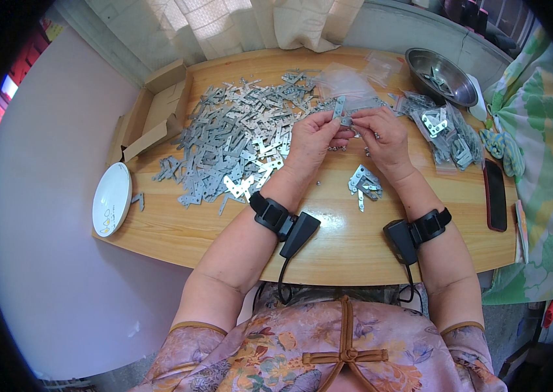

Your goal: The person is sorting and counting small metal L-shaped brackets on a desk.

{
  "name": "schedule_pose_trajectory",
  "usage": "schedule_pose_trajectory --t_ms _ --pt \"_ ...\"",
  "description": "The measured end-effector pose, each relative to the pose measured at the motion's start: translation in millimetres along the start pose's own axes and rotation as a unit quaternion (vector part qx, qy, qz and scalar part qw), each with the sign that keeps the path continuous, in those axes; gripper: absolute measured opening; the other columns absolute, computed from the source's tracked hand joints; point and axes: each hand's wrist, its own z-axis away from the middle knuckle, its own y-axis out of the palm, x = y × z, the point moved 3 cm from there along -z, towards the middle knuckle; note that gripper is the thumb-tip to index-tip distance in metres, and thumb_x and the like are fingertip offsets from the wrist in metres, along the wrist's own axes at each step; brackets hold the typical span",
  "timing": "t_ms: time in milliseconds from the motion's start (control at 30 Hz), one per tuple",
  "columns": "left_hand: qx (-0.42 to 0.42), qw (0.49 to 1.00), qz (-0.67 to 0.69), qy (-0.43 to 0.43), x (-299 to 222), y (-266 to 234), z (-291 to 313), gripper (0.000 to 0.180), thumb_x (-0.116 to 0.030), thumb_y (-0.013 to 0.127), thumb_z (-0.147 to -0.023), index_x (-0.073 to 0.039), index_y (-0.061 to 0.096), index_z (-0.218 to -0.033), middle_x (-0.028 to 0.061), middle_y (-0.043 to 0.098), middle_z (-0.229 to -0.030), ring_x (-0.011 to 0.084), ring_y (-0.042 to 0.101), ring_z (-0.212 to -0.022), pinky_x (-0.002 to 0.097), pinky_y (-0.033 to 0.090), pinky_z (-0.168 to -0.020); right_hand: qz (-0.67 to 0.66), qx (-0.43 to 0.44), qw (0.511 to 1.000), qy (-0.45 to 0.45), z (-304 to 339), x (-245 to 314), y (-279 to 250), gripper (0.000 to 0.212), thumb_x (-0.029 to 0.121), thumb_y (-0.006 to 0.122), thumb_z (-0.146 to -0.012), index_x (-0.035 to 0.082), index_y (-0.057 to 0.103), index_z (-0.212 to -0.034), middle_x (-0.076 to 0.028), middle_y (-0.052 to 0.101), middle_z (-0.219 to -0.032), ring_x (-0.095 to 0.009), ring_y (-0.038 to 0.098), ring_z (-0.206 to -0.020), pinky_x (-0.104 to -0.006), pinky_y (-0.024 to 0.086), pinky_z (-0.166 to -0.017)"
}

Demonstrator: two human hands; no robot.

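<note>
My left hand (309,138) is closed on a flat metal corner bracket (340,108) with holes, one arm of it pointing up past the thumb. My right hand (386,136) meets it from the other side, thumb and fingertips pinched together at the bracket's lower end. Whether those fingertips also hold a small screw or nut is hidden. A large heap of loose corner brackets (231,140) spreads to the left of both hands. Below the right hand lies a small pile of brackets (365,181). Tiny metal pieces are scattered under and behind the hands.
Clear plastic bags (348,81) lie behind the hands, and filled bags of brackets (453,140) at the right. A steel bowl (413,65) stands far right, a phone (495,196) nearer. On the left are an open cardboard box (134,134) and a white dish (112,199).
</note>
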Motion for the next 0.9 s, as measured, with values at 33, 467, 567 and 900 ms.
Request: schedule_pose_trajectory --t_ms 33,467,567,900 --pt "0.001 1.0 0.001 0.002 0 0 0 0.022 -0.014 0.048 -0.088 0.0 0.054 -0.104 0.011 0.062 -0.089 0.0165 0.062 -0.079 0.0238 0.051 -0.068 0.009 -0.001 1.0 -0.007 0 0 0 0.01 0.003 0.064 -0.065 0.004 0.059 -0.074 -0.008 0.062 -0.079 -0.023 0.057 -0.073 -0.0302 0.046 -0.063" --pt "0.007 1.0 -0.022 0.017 -3 2 1 0.022 -0.012 0.049 -0.087 0.0 0.055 -0.104 0.01 0.062 -0.088 0.015 0.062 -0.076 0.0238 0.051 -0.067 -0.158 -0.007 0.971 0.178 7 -6 7 0.01 0.001 0.064 -0.067 0.002 0.059 -0.075 -0.007 0.061 -0.082 -0.018 0.057 -0.073 -0.0274 0.046 -0.061" --pt "0.004 1.0 -0.021 0.021 -4 3 2 0.022 -0.013 0.049 -0.088 0.0 0.055 -0.104 0.01 0.062 -0.088 0.0148 0.062 -0.076 0.0241 0.051 -0.068 -0.228 0.0 0.936 0.269 12 -13 10 0.009 0.002 0.065 -0.068 0.002 0.059 -0.075 -0.006 0.061 -0.083 -0.016 0.057 -0.076 -0.0257 0.045 -0.061" --pt "0.0 0.999 -0.021 0.041 -8 6 4 0.022 -0.011 0.049 -0.087 0.002 0.054 -0.104 0.0094 0.062 -0.089 0.0135 0.061 -0.078 0.0214 0.05 -0.066 -0.093 -0.009 0.987 0.131 3 -3 1 0.009 0.003 0.065 -0.067 0.003 0.059 -0.074 -0.008 0.062 -0.086 -0.02 0.058 -0.076 -0.0277 0.047 -0.057"
